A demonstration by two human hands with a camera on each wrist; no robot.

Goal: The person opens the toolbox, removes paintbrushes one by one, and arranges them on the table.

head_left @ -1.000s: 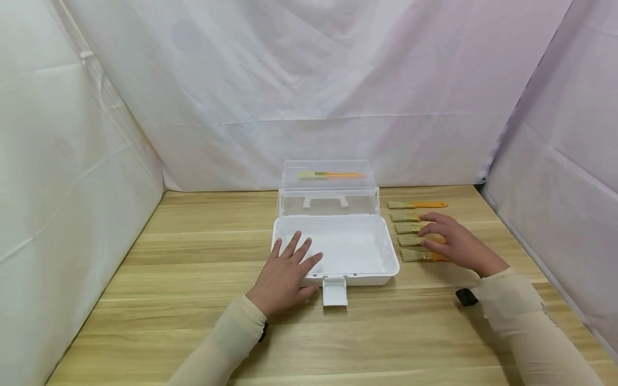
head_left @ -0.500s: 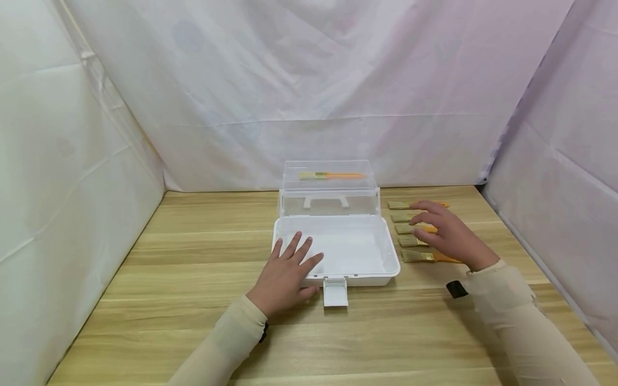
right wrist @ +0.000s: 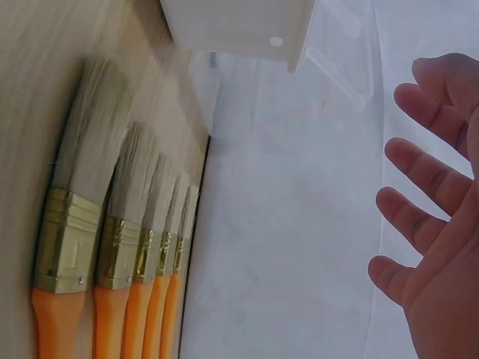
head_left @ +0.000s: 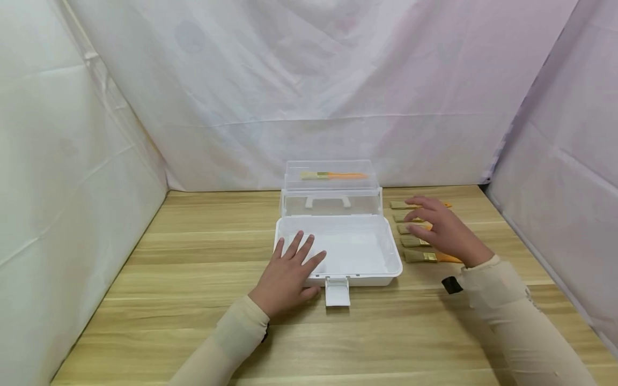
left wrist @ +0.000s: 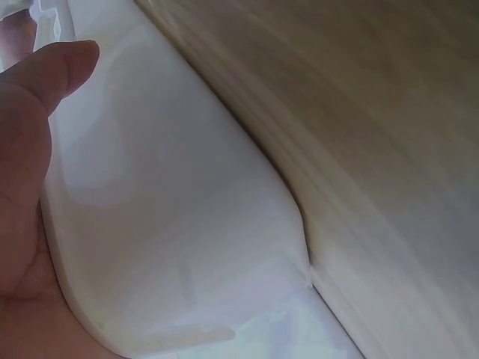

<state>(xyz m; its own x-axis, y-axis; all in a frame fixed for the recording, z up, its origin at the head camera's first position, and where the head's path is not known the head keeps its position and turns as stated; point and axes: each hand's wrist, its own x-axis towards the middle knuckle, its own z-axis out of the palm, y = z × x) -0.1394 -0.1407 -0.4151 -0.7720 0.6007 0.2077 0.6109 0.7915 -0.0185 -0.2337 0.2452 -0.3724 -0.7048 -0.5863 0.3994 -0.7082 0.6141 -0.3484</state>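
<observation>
A white plastic box stands with its clear lid raised at the back and its front latch hanging down. My left hand rests on the front left rim, fingers spread over the inside, the thumb along the front wall. One orange-handled paintbrush shows in the raised lid. Several more lie in a row right of the box; the widest paintbrush is nearest me. Above this row hovers my right hand, holding nothing, its fingers apart and slightly bent, partly covering the handles.
The wooden table runs back to a white cloth curtain. More cloth hangs on both sides, with the right-hand curtain beyond the brushes. A white carrying handle shows at the rear of the box.
My right hand has shifted left and slightly away from me over the row, uncovering more of the nearest paintbrush's handle. My left hand has stayed on the box.
</observation>
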